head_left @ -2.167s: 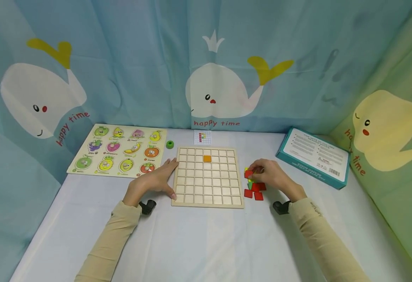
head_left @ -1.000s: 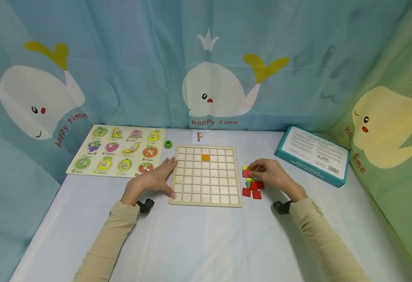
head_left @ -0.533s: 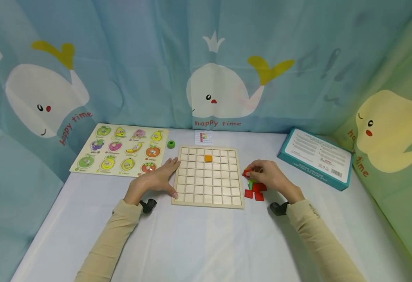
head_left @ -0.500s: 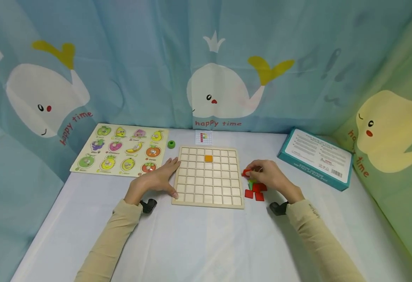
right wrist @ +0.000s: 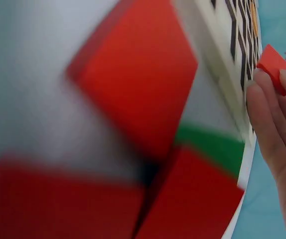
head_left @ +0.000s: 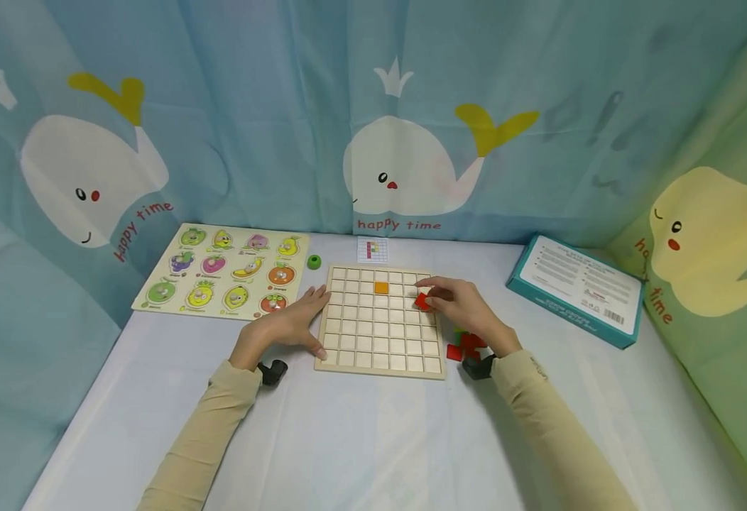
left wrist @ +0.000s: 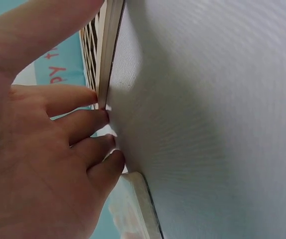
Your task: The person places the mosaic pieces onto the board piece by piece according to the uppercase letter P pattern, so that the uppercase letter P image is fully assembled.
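My right hand (head_left: 463,306) pinches a red square tile (head_left: 422,301) between thumb and fingers, over the right side of a wooden grid board (head_left: 373,333). In the right wrist view the held red tile (right wrist: 274,67) tilts between the fingertips. One orange tile (head_left: 381,288) lies in a cell near the board's far side. Along the board's left edge rests my left hand (head_left: 290,326), fingers spread and fairly straight, thumb at the near corner. The left wrist view has the fingers of this hand (left wrist: 58,134) touching the board's side (left wrist: 108,55).
Loose red and green tiles (head_left: 454,353) lie right of the board, partly hidden by the right wrist. Behind the board sits a small pattern card (head_left: 372,250). A fruit puzzle board (head_left: 220,273) and a green bead (head_left: 314,262) are at left, a teal box (head_left: 574,287) at right.
My right hand picked a red tile out of the pile and carried it left over the board. The left hand stays at the board's left edge.
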`<action>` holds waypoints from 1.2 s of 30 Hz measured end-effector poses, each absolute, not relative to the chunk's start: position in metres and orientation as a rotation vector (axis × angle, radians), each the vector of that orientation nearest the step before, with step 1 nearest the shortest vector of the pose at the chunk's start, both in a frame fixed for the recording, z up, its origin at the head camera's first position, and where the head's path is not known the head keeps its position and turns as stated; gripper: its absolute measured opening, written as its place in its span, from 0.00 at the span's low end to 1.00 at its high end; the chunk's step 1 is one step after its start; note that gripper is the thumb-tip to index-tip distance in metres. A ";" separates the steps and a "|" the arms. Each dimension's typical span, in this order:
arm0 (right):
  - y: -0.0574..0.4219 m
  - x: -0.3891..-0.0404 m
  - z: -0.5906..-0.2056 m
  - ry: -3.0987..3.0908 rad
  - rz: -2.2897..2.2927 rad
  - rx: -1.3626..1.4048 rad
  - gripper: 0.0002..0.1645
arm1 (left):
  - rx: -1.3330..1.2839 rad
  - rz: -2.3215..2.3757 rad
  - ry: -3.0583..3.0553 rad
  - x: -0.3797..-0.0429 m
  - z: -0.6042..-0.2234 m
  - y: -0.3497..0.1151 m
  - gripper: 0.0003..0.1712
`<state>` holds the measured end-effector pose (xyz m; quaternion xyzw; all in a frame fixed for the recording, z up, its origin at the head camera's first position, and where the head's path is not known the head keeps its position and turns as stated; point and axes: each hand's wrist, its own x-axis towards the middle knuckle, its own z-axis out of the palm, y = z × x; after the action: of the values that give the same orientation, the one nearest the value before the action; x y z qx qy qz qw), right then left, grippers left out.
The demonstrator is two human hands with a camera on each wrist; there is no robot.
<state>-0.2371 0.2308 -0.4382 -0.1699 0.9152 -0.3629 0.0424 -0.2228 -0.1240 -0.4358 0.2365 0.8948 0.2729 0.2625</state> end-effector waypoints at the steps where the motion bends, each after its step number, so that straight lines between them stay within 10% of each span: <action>1: 0.228 -0.239 -0.438 2.796 -1.122 -0.532 0.18 | 0.635 0.738 2.420 -0.223 -0.436 -0.124 0.70; 36: 0.150 -0.284 -0.442 2.631 -1.127 -0.491 0.18 | 0.606 0.738 2.425 -0.225 -0.438 -0.121 0.70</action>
<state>-0.2835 0.1504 -0.4416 -0.1680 0.8996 -0.3853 0.1183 -0.2247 -0.1207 -0.4380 0.2242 0.8973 0.2732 0.2645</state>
